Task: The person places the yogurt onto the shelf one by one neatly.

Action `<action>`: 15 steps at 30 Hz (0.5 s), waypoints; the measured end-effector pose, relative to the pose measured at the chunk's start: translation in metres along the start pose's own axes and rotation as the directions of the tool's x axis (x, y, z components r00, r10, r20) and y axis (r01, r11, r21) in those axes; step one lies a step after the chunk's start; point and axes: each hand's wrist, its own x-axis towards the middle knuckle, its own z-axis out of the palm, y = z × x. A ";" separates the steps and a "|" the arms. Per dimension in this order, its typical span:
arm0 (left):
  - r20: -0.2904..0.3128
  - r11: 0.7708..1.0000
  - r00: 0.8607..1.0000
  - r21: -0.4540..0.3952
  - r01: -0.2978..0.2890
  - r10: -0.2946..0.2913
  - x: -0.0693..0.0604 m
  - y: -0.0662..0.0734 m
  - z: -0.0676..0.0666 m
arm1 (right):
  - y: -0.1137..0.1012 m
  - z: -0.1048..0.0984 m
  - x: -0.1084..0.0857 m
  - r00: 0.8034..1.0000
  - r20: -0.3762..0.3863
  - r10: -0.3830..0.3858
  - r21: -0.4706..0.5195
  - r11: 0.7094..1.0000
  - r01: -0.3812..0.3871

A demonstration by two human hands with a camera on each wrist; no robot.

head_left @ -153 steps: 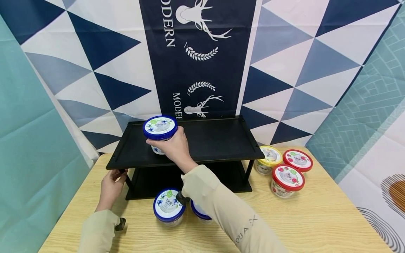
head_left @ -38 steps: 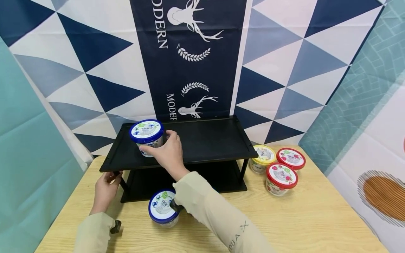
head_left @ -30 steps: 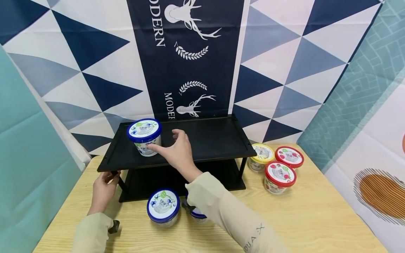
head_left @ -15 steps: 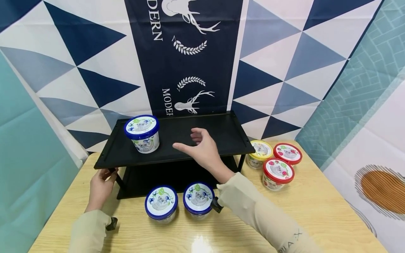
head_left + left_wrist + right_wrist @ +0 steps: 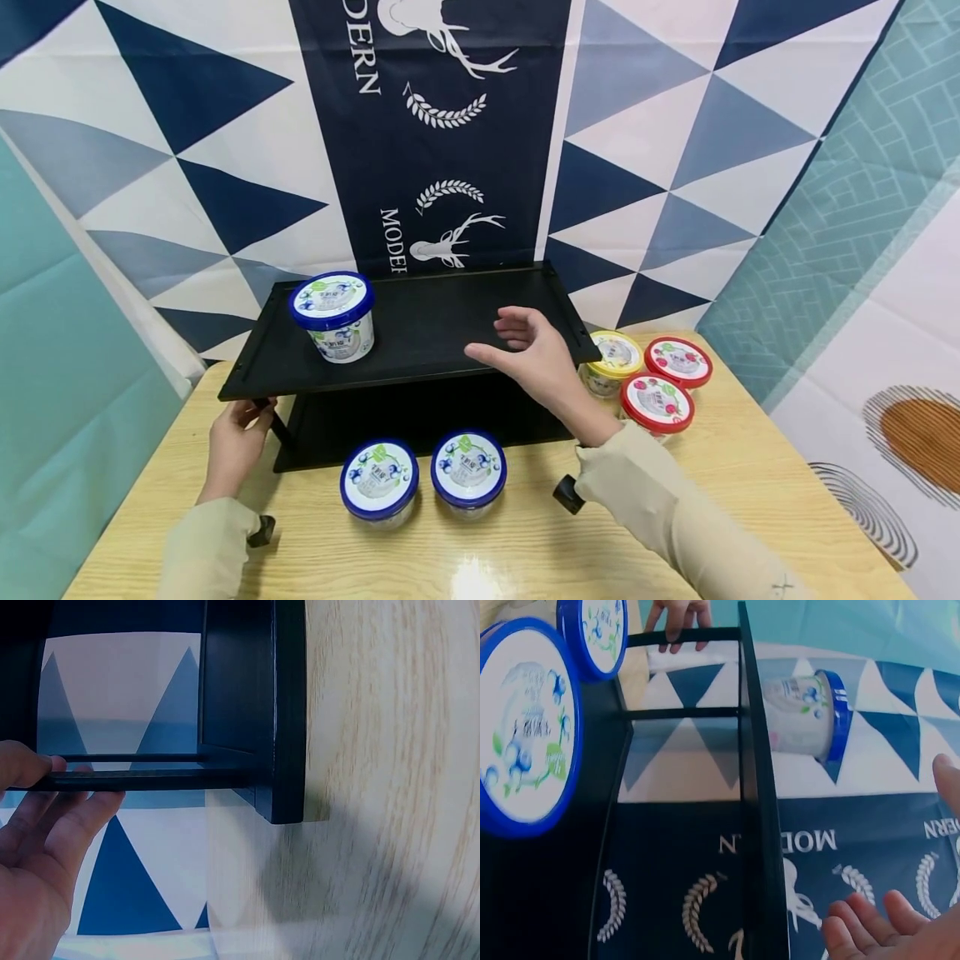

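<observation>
A black two-tier shelf rack (image 5: 442,325) stands on the table. My left hand (image 5: 234,446) grips its front left post (image 5: 142,780), thumb on one side and fingers on the other. On the upper tier, toward the left end, sits a blue-lidded tub (image 5: 341,337) with a blueberry print, upright. My right hand (image 5: 536,354) hovers over the rack's right part, thumb and fingers spread apart, holding nothing. Two more blue-lidded tubs, a left one (image 5: 379,482) and a right one (image 5: 468,472), stand on the table before the lower tier.
Right of the rack, a yellow-lidded tub (image 5: 617,354) and two red-lidded tubs, one behind (image 5: 678,362) and one in front (image 5: 658,402), stand close together. Patterned cloth (image 5: 442,150) hangs behind the rack. The wooden table (image 5: 360,562) extends toward me.
My right hand has set the blue-lidded tub on the upper tier's left end, let go and moved away to the right. My left hand keeps its grip on the post.
</observation>
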 end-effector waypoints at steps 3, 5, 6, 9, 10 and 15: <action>-0.004 1.000 1.000 0.002 0.005 -0.005 0.000 -0.001 0.000 | 0.004 -0.011 -0.004 1.000 0.011 0.010 0.018 1.000 -0.010; -0.010 1.000 1.000 0.010 0.008 -0.008 0.000 -0.001 0.000 | 0.007 -0.016 -0.007 1.000 0.022 0.020 0.027 0.999 -0.021; -0.010 1.000 1.000 0.012 0.011 -0.010 0.000 -0.001 0.000 | 0.010 -0.019 -0.009 0.999 0.029 0.023 0.027 0.999 -0.024; -0.010 1.000 1.000 0.013 0.015 -0.015 0.000 -0.001 0.000 | 0.016 -0.026 -0.013 0.999 0.046 0.028 0.028 0.999 -0.029; -0.007 1.000 1.000 0.012 0.016 -0.016 0.000 -0.001 0.000 | 0.019 -0.028 -0.015 0.998 0.053 0.029 0.029 0.999 -0.030; 0.009 1.000 1.000 0.002 0.026 -0.026 0.000 0.000 0.000 | 0.029 -0.039 -0.024 0.996 0.084 0.027 0.019 0.999 -0.029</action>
